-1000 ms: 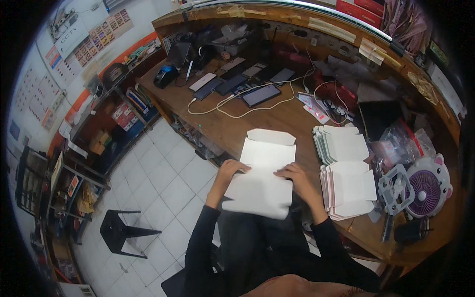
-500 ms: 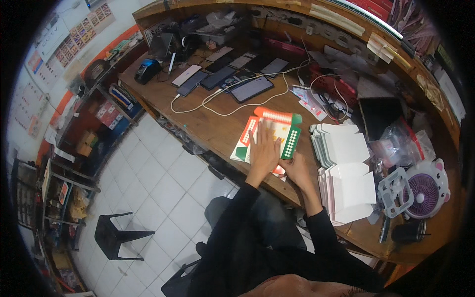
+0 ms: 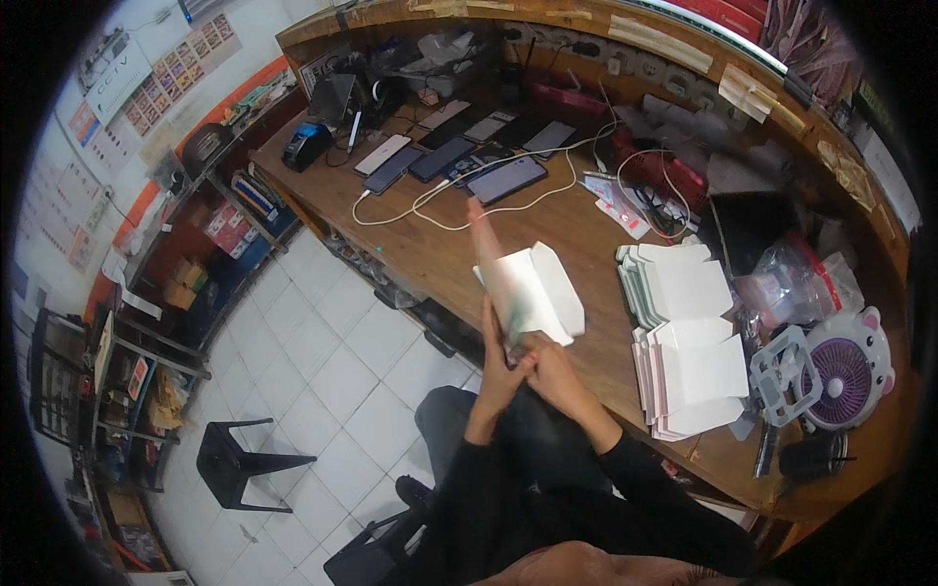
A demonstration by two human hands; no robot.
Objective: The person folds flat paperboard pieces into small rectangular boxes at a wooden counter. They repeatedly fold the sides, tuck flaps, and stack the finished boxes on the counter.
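Note:
A printed cardboard carton (image 3: 495,269), flat and smeared by motion, stands tilted on edge over the table's near side. My left hand (image 3: 500,376) grips its lower end from the left. Close against it, my right hand (image 3: 554,373) has its fingers closed on the same lower end; the fingertips are partly hidden. White blank card (image 3: 549,293) with a folded flap lies to the right of the tilted panel; whether it is joined to the carton I cannot tell.
To the right are stacks of white folded cartons (image 3: 684,288), a purple fan (image 3: 842,386) and a grey plastic stand (image 3: 785,379). Several phones (image 3: 506,181) and a white cable (image 3: 459,227) lie at the back. A black stool (image 3: 234,467) stands on the floor at left.
The carton lay flat, printed side up, under my left hand; now it is tilted up on edge. My left hand has drawn back toward me, and white card shows on the table.

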